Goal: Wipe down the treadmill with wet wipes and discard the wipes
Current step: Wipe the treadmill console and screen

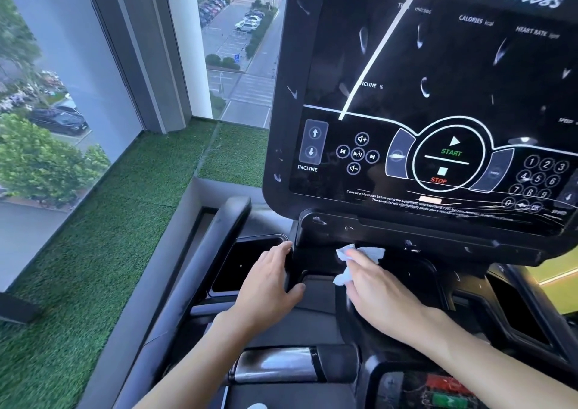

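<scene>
Stretching toward console [438,95], wipe [359,260] lies under right hand [380,288].

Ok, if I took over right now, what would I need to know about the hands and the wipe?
Left hand grips the side of the black housing under the console.
Right hand presses the white wipe flat on that same housing.
Done, it seems: the console screen shows wet streaks.
Left: finish the housing, do the handlebar and the side tray, then throw the wipe away. No bin is in view.
</scene>
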### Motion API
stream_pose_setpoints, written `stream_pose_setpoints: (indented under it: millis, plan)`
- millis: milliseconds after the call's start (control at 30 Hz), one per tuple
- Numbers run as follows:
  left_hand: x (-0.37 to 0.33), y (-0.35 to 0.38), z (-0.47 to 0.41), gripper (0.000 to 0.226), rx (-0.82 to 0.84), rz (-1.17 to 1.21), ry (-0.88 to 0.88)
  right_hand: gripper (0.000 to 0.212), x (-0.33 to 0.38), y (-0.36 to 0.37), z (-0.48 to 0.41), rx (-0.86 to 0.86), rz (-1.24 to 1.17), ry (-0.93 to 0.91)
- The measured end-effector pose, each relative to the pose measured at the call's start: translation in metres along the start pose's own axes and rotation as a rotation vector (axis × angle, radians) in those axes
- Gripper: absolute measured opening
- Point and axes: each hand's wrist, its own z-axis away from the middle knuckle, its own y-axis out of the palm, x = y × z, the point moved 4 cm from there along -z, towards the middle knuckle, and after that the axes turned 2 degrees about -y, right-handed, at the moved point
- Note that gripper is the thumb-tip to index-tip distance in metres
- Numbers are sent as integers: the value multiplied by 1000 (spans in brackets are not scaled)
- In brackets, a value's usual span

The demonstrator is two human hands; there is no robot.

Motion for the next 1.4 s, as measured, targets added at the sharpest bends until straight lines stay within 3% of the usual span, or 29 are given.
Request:
stream_pose_setpoints:
  millis: [133, 267, 400, 633, 800, 900, 967, 1100, 1200, 1400]
  plan:
    - [0, 1, -1, 73, 5, -9, 3, 46, 16, 1, -14, -43, 46, -104]
    - [-3, -1, 0, 75, 18, 7, -12, 26, 49, 3, -36, -31, 106, -294]
    - [-3, -1, 0, 76, 19, 20, -5, 25, 55, 17, -45, -22, 114, -379]
    - [-2, -1, 0, 66, 80, -103, 5, 46, 26, -8, -15, 1, 9, -308]
    - [-22, -3, -3, 48, 67, -328, 81, 36, -14, -14, 15, -75, -134, -153]
    - [-46, 4, -8, 36, 25, -294, 243, 29, -53, -22, 32, -202, -203, -36]
    - [-62, 14, -12, 42, 65, -264, 298, 31, -74, -22, 36, -181, -174, -19]
    - [-83, 34, -19, 62, 152, -271, 259, 38, -88, -16, 33, -96, -148, -143]
    - [-83, 37, -23, 60, 195, -309, 217, 29, -88, -8, 29, -54, -83, -292]
    - [-86, 35, -30, 65, 281, -300, 155, 29, -91, -9, 14, -147, -91, -419]
